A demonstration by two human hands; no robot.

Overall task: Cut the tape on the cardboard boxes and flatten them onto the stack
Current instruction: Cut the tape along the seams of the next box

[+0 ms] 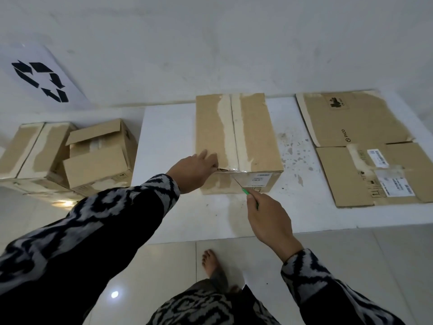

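Now you're cutting the tape on the sealed brown cardboard box (236, 139).
Your left hand (194, 170) pinches its near edge; your right hand (269, 221) grips the green-handled cutter (249, 195) just below, so draw the blade along the seam next.

A white board (168, 141) lay on the pale tiled floor (351, 266), its far edge against the wall. On the board, toward the far middle, stood a closed cardboard box (253, 137), taped along its top seam. To its right, flattened cardboard (365, 148) lay on the board, reaching the right edge. Left of the board, directly on the floor, sat more boxes: an open-flapped box (98, 160) just beside the board and a closed box (30, 151) farther left. A bare foot (212, 261) stood on the near tiles.
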